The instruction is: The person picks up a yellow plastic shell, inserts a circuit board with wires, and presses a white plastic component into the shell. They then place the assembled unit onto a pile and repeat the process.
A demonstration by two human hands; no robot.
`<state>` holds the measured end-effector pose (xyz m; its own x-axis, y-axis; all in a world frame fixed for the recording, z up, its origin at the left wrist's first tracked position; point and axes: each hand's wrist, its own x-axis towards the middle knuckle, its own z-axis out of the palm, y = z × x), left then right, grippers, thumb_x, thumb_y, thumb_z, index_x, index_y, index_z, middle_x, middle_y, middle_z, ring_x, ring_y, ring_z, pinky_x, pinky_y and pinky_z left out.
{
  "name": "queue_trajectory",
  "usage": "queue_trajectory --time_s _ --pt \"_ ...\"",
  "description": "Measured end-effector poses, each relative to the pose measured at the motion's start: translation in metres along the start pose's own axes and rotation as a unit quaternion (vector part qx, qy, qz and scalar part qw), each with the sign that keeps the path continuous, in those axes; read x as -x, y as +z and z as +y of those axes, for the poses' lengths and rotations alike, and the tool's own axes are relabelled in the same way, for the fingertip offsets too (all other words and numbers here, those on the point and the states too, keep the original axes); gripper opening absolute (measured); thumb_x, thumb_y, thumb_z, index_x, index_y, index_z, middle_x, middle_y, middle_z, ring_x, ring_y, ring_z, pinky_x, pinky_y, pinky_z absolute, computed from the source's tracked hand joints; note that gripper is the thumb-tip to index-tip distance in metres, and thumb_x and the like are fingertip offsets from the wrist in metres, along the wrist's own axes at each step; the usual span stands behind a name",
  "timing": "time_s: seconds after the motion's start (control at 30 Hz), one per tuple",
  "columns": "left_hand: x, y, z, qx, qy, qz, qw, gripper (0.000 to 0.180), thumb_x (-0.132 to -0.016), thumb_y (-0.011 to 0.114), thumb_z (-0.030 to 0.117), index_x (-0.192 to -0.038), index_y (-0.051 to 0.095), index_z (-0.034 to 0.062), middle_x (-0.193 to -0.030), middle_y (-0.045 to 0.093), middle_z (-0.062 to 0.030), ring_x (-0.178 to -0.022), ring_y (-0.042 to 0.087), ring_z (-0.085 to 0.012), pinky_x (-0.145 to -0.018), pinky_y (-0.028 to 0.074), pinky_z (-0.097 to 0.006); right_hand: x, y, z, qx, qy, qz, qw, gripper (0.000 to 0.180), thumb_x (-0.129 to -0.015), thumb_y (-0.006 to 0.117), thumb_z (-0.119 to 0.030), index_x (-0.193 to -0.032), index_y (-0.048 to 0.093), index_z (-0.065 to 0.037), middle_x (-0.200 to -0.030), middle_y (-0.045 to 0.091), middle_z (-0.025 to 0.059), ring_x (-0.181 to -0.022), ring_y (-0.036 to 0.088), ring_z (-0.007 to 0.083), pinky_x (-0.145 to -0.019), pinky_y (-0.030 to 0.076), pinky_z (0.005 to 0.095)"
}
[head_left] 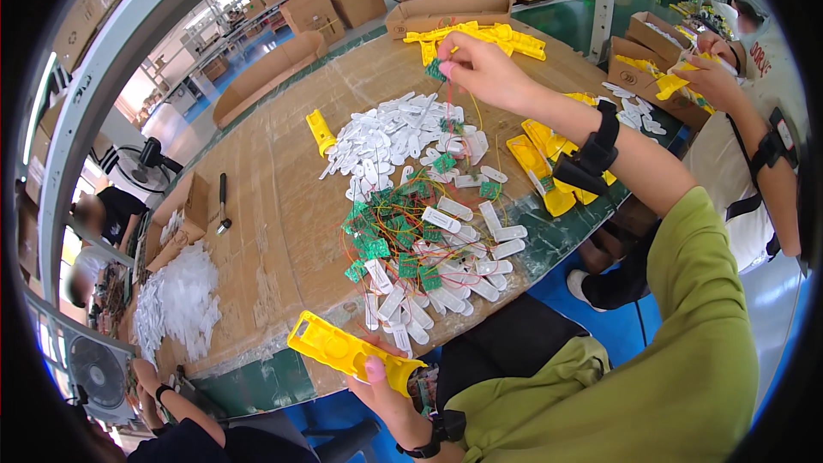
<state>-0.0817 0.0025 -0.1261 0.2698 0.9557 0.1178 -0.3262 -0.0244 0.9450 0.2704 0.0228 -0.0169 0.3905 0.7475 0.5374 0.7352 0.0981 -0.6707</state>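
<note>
My left hand (382,387) grips a yellow plastic housing half (336,348) at the near edge of the table, its hollow side facing up. Raised over the far side of the table, my right hand (482,70) pinches a small green circuit board (435,69); red and yellow wires trail down from it. Below lies a tangled heap of wired green circuit boards (401,221), mixed with white plastic strips (467,270). Behind that heap is a pile of white plastic pieces (383,139). A single yellow part (321,131) rests beside the pile.
More yellow housings lie at right (549,163) and at the far edge (493,37). A hammer (224,204) and a heap of clear plastic pieces (178,300) are at left. A co-worker's hands (716,69) hold yellow parts at right; another co-worker's arm (176,403) shows lower left.
</note>
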Motion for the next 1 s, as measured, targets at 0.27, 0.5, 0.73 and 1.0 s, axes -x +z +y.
queue_trajectory --time_s 0.27,0.5,0.73,1.0 --pt "-0.015 0.009 0.002 -0.001 -0.029 -0.051 0.998 0.039 -0.071 0.063 0.027 -0.096 0.048 0.0007 -0.076 0.051 -0.0060 -0.065 0.050 -0.0126 -0.058 0.040 -0.023 0.008 0.011 -0.010 -0.110 0.028 -0.046 0.992 0.010 -0.083 0.049 -0.008 -0.089 0.044 -0.003 -0.071 0.052 0.0020 -0.059 0.046 0.0074 -0.052 0.039 0.0222" --pt "-0.068 0.101 0.004 -0.058 -0.059 -0.153 0.985 0.032 -0.073 0.066 0.019 -0.096 0.050 0.0021 -0.079 0.052 -0.0017 -0.069 0.050 -0.0088 -0.061 0.041 -0.021 0.024 0.025 -0.022 -0.267 0.170 -0.055 0.947 0.015 -0.081 0.052 -0.012 -0.093 0.045 -0.004 -0.074 0.051 0.0023 -0.059 0.051 0.0084 -0.050 0.041 0.0220" --pt "-0.098 0.160 -0.052 -0.159 0.072 -0.096 0.980 0.032 -0.071 0.065 0.015 -0.093 0.047 0.0005 -0.076 0.052 -0.0050 -0.068 0.051 -0.0150 -0.062 0.042 -0.027 0.040 0.031 -0.024 -0.399 0.227 -0.054 0.887 0.020 -0.080 0.055 -0.014 -0.095 0.045 -0.005 -0.082 0.051 0.0033 -0.061 0.054 0.0105 -0.052 0.042 0.0226" --pt "-0.105 0.157 -0.043 -0.213 0.104 -0.119 0.964 0.025 -0.070 0.061 0.002 -0.092 0.050 0.0007 -0.080 0.054 -0.0050 -0.070 0.053 -0.0127 -0.063 0.042 -0.026 0.042 0.028 -0.007 -0.392 0.193 -0.017 0.899 0.016 -0.081 0.052 -0.012 -0.093 0.045 -0.004 -0.074 0.051 0.0034 -0.057 0.052 0.0093 -0.047 0.039 0.0213"
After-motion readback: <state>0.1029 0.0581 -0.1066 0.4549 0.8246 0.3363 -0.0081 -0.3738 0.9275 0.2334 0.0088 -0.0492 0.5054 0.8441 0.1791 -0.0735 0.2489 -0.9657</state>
